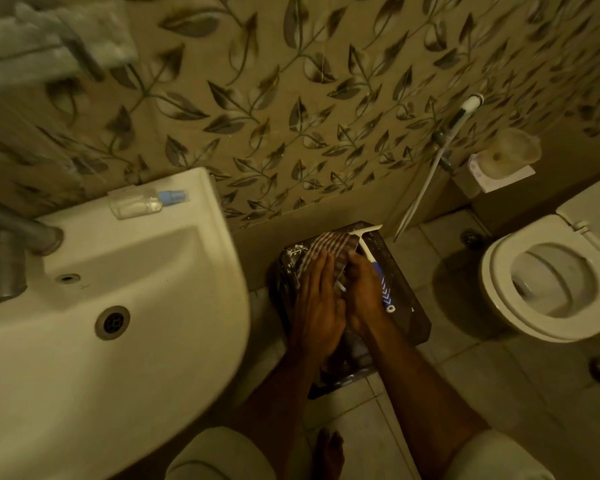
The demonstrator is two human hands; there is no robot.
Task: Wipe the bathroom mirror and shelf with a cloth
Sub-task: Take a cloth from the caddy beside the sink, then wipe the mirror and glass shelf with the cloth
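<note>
A dark rectangular box [409,317] stands on the floor between the sink and the toilet. A striped cloth [329,249] lies on its top. My left hand [317,303] rests flat on the cloth with fingers together. My right hand [362,292] is beside it, curled around the cloth's edge and a white and blue razor [369,247] that lies across the box top. No mirror is in view. A glass shelf [25,60] shows blurred at the top left.
The white sink [118,306] with a metal tap [11,247] fills the left; a clear bottle with a blue cap [142,202] lies on its rim. The toilet [551,282] is at the right. A spray hose [444,157] hangs on the leaf-patterned wall.
</note>
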